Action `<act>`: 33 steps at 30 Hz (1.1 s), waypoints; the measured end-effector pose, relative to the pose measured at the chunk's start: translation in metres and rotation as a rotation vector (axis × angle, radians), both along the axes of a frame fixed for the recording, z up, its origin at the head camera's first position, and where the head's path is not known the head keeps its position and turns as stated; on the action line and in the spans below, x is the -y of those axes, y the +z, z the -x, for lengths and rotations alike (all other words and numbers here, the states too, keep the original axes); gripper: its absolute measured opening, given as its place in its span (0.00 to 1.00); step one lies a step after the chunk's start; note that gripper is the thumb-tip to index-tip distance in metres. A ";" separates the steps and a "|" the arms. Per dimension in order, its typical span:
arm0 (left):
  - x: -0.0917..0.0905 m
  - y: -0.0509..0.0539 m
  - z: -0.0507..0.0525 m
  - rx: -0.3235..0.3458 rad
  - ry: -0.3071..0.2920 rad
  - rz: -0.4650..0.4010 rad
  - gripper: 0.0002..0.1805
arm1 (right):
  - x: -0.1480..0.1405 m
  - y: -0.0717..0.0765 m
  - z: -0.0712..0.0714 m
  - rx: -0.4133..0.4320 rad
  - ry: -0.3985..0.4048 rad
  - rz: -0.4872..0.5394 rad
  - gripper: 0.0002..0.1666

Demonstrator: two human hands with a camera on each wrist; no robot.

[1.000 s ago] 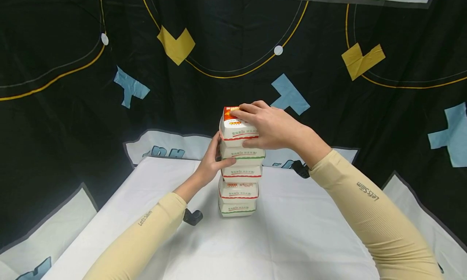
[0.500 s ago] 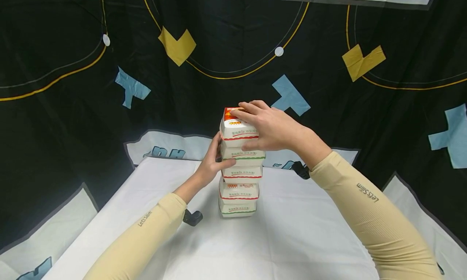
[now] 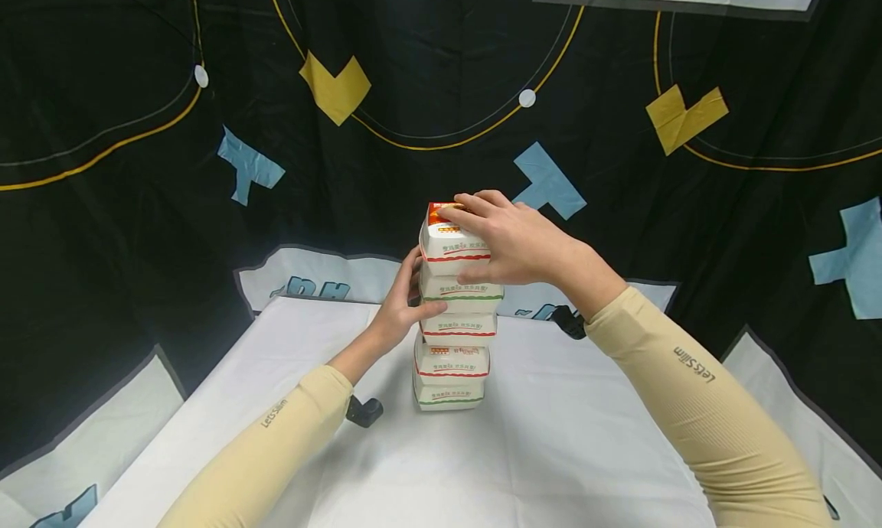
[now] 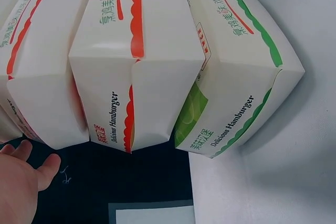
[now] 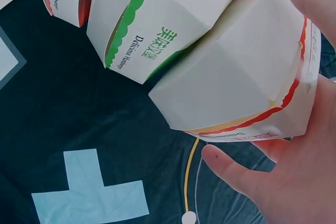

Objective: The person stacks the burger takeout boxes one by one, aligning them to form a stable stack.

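Several white paper hamburger boxes stand in one tall, slightly uneven stack. The top hamburger box [image 3: 451, 245] has a red-and-yellow panel and a red wavy edge. My right hand [image 3: 524, 241] holds it, fingers over the lid and thumb low on the near side. Below it sits a green-edged hamburger box [image 3: 455, 291]. My left hand [image 3: 400, 306] is at the stack's left side around this height, thumb across the front, fingers extended up the side. In the left wrist view, the left fingers [image 4: 48, 171] look spread beside the boxes. The bottom hamburger box [image 3: 449, 396] is green-edged.
The stack stands on a white-covered table [image 3: 551, 451]. Behind it hangs a black cloth [image 3: 427, 176] with yellow and blue patches. A black object [image 3: 364, 411] shows by the left wrist, another black piece [image 3: 568, 320] by the right wrist.
The top box and upper part of the stack have shifted slightly to the right. Both hands keep nearly the same places, the left fingers moving a little right with the boxes.
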State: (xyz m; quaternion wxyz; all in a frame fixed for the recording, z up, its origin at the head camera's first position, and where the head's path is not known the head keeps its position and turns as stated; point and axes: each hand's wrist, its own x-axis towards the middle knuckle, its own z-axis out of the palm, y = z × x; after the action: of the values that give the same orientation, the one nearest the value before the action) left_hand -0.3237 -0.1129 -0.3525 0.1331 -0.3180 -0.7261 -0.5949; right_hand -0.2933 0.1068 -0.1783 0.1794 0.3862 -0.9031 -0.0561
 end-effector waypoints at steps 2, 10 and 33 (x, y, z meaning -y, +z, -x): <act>0.000 0.000 0.000 0.004 0.000 0.001 0.50 | -0.001 0.000 0.000 -0.002 -0.005 0.001 0.55; -0.002 -0.001 0.000 0.046 0.009 0.014 0.50 | -0.004 -0.001 0.003 0.009 -0.020 0.004 0.55; 0.004 -0.012 0.000 0.168 0.018 0.123 0.65 | -0.004 -0.003 0.002 -0.021 0.042 0.027 0.49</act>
State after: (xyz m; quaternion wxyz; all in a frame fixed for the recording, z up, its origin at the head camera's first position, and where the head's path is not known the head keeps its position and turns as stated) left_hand -0.3235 -0.1167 -0.3649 0.0575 -0.2681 -0.7727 -0.5726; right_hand -0.2950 0.1113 -0.1818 0.1949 0.4020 -0.8936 -0.0441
